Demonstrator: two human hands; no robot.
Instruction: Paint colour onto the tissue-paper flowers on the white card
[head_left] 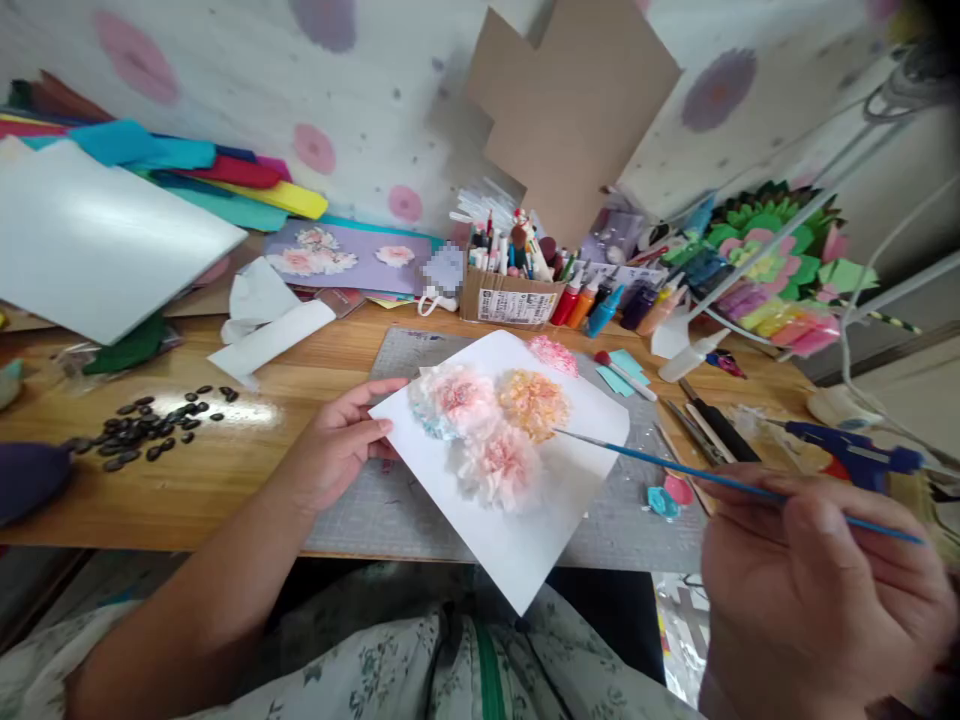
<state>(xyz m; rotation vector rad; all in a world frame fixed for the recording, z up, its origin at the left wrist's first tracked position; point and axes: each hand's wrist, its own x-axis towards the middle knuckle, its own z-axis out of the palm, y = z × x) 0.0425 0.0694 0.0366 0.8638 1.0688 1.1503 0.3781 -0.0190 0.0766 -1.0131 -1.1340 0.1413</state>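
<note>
My left hand (pixel 341 445) pinches the left corner of a white sheet (pixel 517 560), which is held tilted over a grey cutting mat (pixel 352 520). Ruffled paper flowers lie on the sheet: a pink one with pale blue edges (pixel 454 400), an orange one (pixel 534 403) and a pale pink one (pixel 501 462). A brighter pink flower (pixel 553 354) shows at the sheet's far edge. In my right hand (pixel 825 590) is a thin blue paintbrush (pixel 697 473), gripped like a pen. Its tip is at the lower right edge of the orange flower; I cannot tell whether it touches.
Black pebbles (pixel 150 430) are scattered at left. Behind the mat stand a cardboard box of pens (pixel 510 298) and several paint bottles (pixel 585 305). A blue glue gun (pixel 847 445), tweezers (pixel 694 430) and small pink and blue paint cups (pixel 664 500) lie at right.
</note>
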